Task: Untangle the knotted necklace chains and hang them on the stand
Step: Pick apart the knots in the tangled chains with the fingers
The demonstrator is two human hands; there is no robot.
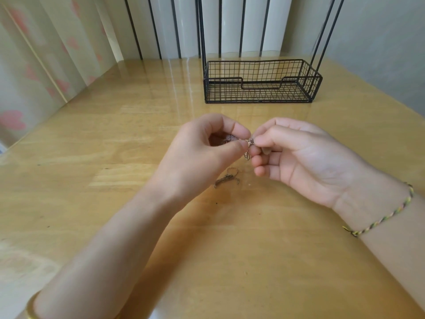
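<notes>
The knotted chain [249,143] is pinched between the two hands, above the table [115,146]. By the left hand [207,146] it is held narrowly between the thumb tip and the forefinger, and a pinkish part of the tangle is seen inside the curled fingers. By the right hand [303,157] the same knot is pinched from the other side, with the palm turned up and the other fingers loosely curled. A small loop hangs down from the knot. A loose piece of chain [226,179] lies on the table just under the hands. Both forearms are stretched forward. The stand [262,81], a black wire basket with upright rods, is placed behind, well apart from the hands. A braided bracelet [381,217] is worn on the right wrist.
</notes>
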